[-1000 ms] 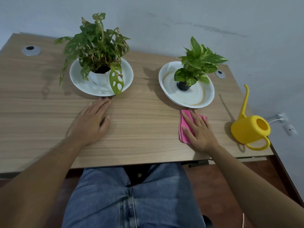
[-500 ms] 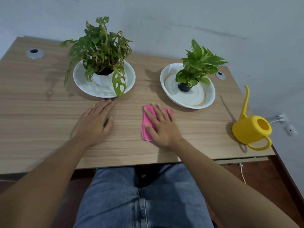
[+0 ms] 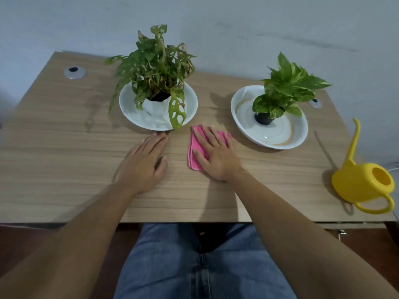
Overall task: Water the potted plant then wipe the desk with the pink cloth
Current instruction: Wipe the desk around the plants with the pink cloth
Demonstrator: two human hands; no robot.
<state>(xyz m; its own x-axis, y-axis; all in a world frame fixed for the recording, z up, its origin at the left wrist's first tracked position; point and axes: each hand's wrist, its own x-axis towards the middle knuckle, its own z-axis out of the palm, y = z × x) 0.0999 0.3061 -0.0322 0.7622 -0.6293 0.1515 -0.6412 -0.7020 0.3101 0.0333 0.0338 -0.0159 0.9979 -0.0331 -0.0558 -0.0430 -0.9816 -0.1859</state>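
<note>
A folded pink cloth [image 3: 195, 150] lies flat on the wooden desk [image 3: 64, 152] between two plants. My right hand [image 3: 216, 155] presses down on it with fingers spread, covering most of it. My left hand [image 3: 143, 162] rests palm down on the bare desk, just left of the cloth, fingertips near the left bowl's rim. A leafy plant with holed leaves [image 3: 157, 67] stands in a white bowl [image 3: 133, 113]. A smaller plant in a black pot [image 3: 285, 87] stands in another white bowl [image 3: 298, 134]. A yellow watering can [image 3: 362, 182] sits at the desk's right front corner.
Two round metal cable grommets are set in the desk, one at the back left [image 3: 74, 72] and one at the back right [image 3: 315, 102]. A pale wall runs behind the desk. My legs in blue jeans [image 3: 194, 262] are under the front edge.
My right hand has slid the pink cloth leftward across the desk, from in front of the right bowl to the middle between the bowls. My left hand has stayed put.
</note>
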